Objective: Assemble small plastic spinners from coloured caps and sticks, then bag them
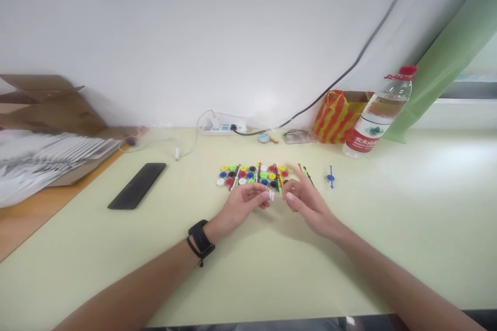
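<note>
My left hand (243, 204), with a black watch on its wrist, pinches a small white piece (271, 195) between its fingertips. My right hand (306, 201) hovers just right of that piece with its fingers loosely spread and nothing in them. Just beyond both hands lies a cluster of small coloured round discs (252, 175) mixed with thin coloured sticks on the pale green table (407, 227). A blue spinning-top-like piece (330, 178) lies apart to the right of the cluster.
A black phone (137, 185) lies at the left. White sheets on cardboard (50, 155) fill the far left. Along the wall sit a power strip (223, 125), a striped orange bag (334, 117), a clear packet (297, 136) and a tilted water bottle (378, 116).
</note>
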`<state>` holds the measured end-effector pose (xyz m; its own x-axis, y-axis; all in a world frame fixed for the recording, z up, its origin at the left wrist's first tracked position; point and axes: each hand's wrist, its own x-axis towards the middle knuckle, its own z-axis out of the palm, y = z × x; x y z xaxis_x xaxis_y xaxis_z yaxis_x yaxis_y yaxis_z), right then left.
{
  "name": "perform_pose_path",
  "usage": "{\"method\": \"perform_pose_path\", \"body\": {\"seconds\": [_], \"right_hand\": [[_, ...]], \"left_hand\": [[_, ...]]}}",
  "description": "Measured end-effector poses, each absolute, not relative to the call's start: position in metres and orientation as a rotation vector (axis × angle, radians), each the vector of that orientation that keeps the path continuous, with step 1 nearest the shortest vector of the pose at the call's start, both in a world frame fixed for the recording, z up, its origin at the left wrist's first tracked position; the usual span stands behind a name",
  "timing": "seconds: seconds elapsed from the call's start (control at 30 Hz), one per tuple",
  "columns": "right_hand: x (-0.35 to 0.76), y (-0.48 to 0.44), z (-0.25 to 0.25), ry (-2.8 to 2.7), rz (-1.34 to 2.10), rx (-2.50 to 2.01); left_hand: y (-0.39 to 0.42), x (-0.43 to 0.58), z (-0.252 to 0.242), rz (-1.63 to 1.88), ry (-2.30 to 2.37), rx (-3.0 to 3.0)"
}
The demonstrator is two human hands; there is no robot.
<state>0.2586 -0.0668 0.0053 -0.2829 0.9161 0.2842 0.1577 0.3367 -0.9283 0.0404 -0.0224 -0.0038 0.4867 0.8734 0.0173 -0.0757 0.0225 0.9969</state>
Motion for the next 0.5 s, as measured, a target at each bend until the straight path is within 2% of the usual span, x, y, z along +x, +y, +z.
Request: {"method": "perform_pose_path", "body": {"seconds": [0.2, 0.5], "right_hand": [[0.2632, -0.064, 0.006, -1.85, 1.013, -0.998], [0.2547, -0.0619, 0.0028, -1.697, 1.034, -1.039]], "left_hand": [[-0.0217, 0.0397, -0.0055, 0.872, 0.796, 1.335], [-0.0221, 0.0405, -0.0055, 0.839, 0.758, 1.328]]}}
